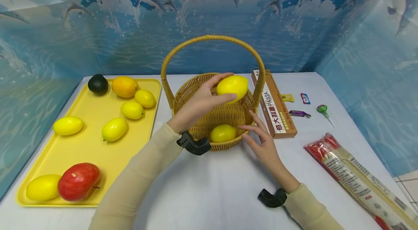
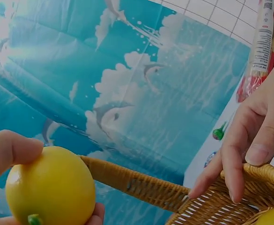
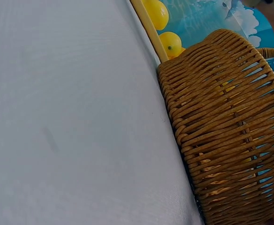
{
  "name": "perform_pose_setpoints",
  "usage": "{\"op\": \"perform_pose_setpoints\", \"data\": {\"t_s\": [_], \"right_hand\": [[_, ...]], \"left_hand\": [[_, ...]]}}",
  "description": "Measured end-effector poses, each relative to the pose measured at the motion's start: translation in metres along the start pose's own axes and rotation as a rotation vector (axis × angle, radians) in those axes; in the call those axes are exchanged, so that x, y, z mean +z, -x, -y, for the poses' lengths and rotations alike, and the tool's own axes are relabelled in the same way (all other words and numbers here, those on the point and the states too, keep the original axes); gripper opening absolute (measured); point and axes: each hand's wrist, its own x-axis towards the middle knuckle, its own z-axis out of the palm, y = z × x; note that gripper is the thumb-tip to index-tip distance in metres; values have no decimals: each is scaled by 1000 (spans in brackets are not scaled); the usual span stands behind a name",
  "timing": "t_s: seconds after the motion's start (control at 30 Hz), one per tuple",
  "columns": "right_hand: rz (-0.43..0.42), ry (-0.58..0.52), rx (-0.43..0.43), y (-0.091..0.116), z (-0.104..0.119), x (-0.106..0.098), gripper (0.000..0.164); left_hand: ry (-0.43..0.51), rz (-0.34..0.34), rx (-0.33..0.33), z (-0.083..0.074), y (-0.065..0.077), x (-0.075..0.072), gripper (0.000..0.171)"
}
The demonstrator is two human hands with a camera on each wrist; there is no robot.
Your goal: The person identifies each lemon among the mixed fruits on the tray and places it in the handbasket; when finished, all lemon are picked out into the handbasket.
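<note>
My left hand (image 1: 202, 101) holds a yellow lemon (image 1: 232, 88) between thumb and fingers, above the wicker basket (image 1: 225, 114). The left wrist view shows the green stem end of this lemon (image 2: 50, 187). Another lemon (image 1: 223, 133) lies inside the basket, by its front wall. At the basket's right front rim is my right hand (image 1: 262, 146), its thumb on the rim and its fingers reaching over to the inner side. The basket stands upright with its tall handle (image 1: 209, 37) raised. In the right wrist view, the woven wall (image 3: 225, 126) fills the right side.
On the left, a yellow tray (image 1: 81, 150) bears several lemons, a red apple (image 1: 79, 181), an orange fruit (image 1: 125, 86) and a dark avocado (image 1: 98, 84). To the right lie a pasta box (image 1: 274, 106), small candies (image 1: 299, 114), a lollipop (image 1: 322, 110) and a long plastic packet (image 1: 359, 179).
</note>
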Motion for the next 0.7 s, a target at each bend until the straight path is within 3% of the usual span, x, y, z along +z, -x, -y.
{"op": "perform_pose_setpoints", "data": {"t_s": [0.23, 0.5, 0.7], "right_hand": [[2, 14, 11, 1, 1, 0, 20], [4, 18, -1, 0, 0, -1, 20], [6, 28, 6, 0, 0, -1, 20]], "left_hand": [[40, -8, -124, 15, -25, 1, 58], [-171, -63, -284, 42, -45, -2, 67], [-161, -43, -355, 57, -50, -1, 69]]}}
